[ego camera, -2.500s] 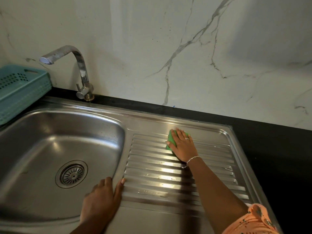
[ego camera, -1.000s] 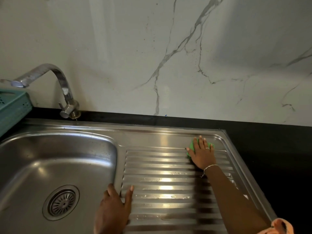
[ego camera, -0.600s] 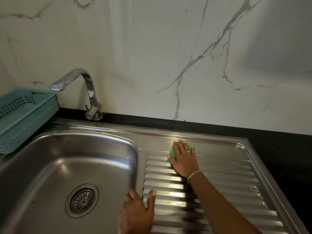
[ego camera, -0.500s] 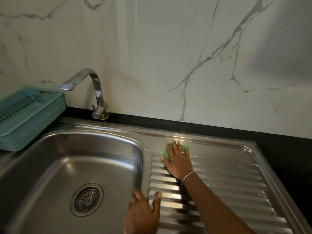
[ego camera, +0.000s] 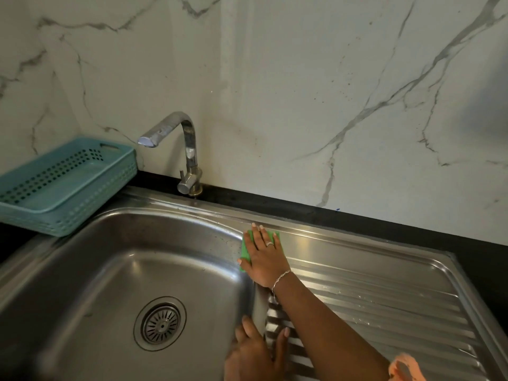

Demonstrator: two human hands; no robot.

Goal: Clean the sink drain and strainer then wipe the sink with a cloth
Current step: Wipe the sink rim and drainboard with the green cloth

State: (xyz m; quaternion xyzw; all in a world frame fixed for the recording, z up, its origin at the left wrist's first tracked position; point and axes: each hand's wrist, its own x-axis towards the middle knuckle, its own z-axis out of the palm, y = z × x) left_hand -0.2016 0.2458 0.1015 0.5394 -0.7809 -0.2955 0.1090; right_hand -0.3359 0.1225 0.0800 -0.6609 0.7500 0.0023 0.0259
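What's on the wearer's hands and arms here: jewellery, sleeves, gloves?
No gloves. The right hand has a silver ring on one finger and a thin silver chain bracelet at the wrist; a peach sleeve, blurred, shows at lower right. The left hand, partly cut off, shows nothing worn.

Sweeping the green cloth left along the drainboard
A second ago the right hand pressed it flat near the far right corner; now hand and cloth have slid back along the top edge, right up to the basin rim
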